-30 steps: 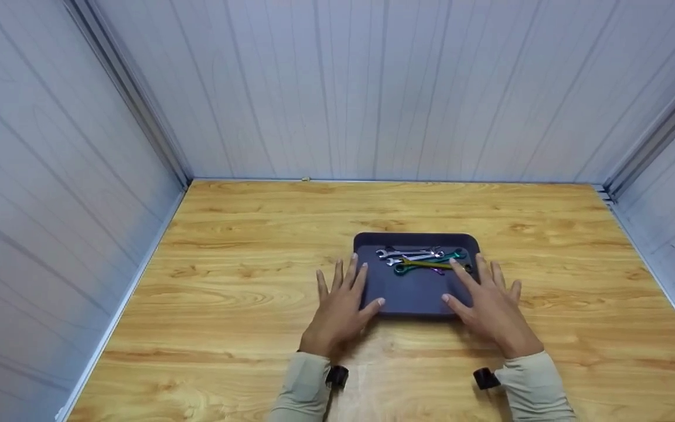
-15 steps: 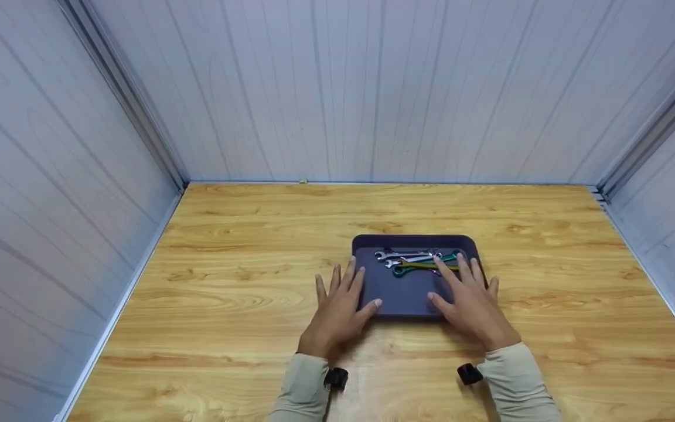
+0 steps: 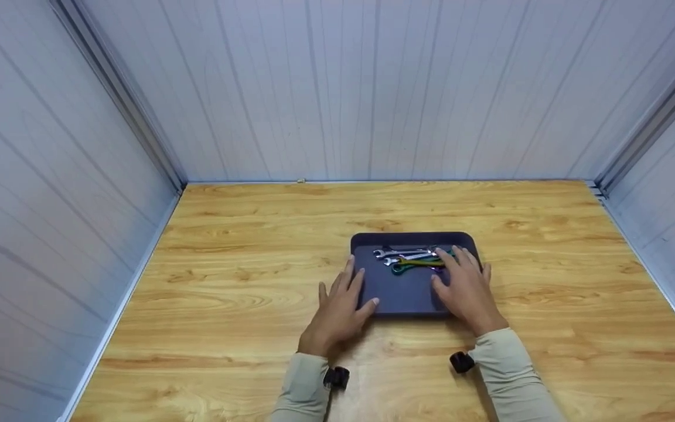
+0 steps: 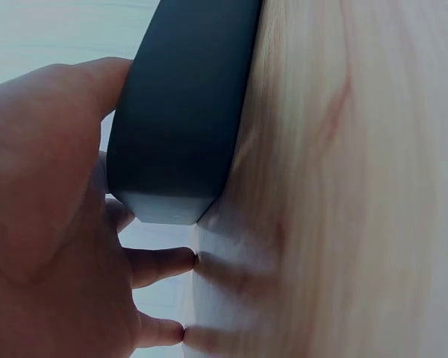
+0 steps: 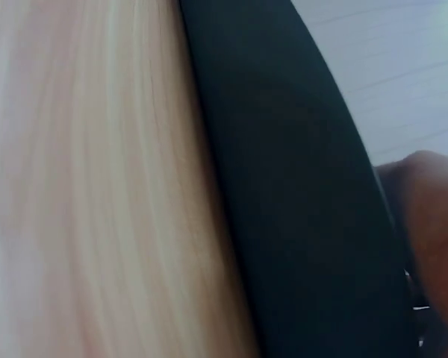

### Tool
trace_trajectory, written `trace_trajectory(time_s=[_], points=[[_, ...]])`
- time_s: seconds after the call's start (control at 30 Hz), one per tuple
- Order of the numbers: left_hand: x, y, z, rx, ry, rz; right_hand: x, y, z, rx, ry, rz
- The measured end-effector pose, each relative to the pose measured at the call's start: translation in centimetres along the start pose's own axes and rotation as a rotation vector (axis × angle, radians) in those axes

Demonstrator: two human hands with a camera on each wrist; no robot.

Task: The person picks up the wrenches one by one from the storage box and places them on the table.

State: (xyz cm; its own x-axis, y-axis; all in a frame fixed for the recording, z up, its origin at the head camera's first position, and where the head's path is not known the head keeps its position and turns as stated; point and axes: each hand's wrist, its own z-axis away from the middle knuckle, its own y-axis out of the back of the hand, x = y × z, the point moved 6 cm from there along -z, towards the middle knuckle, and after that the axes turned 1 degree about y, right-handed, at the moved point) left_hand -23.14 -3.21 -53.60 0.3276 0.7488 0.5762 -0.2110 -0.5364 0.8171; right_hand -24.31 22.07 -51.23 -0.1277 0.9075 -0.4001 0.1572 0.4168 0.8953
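A dark grey rectangular tray [image 3: 399, 296] lies on the table with several combination wrenches in its far half: silver wrenches [image 3: 406, 252], a gold one [image 3: 425, 263] and a green one [image 3: 399, 269]. My left hand [image 3: 337, 309] rests at the tray's near left corner, thumb over the rim, other fingers spread along the side. In the left wrist view two of its fingertips [image 4: 185, 259] come down to the tabletop. My right hand [image 3: 470, 290] hovers over the tray's right side, fingers slightly bent at the right ends of the wrenches, which it partly hides.
The wood-grain table [image 3: 244, 293] extends on all sides of the tray. Pale panelled walls [image 3: 343, 88] stand at the back, left and right. A black wrist camera [image 3: 462, 362] sits on the right wrist, another [image 3: 336, 378] on the left.
My right hand has moved left and inward from the tray's right edge, its spread fingers drawing together over the wrenches. My left hand has stayed at the left corner, its fingers slightly closer together.
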Motion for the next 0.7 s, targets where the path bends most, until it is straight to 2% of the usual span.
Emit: trace_trajectory(time_s=[0.17,0.5,0.7], points=[[-0.11,-0.01,0.19,0.002,0.001,0.006,-0.05,-0.14,-0.49,0.067,0.007,0.005],[0.40,0.07,-0.10,0.007,-0.022,0.007,0.81,-0.08,-0.61,0.122,0.010,-0.017],[-0.10,0.25,-0.54,0.000,-0.009,0.023,0.77,-0.43,-0.80,0.133,0.020,-0.039]])
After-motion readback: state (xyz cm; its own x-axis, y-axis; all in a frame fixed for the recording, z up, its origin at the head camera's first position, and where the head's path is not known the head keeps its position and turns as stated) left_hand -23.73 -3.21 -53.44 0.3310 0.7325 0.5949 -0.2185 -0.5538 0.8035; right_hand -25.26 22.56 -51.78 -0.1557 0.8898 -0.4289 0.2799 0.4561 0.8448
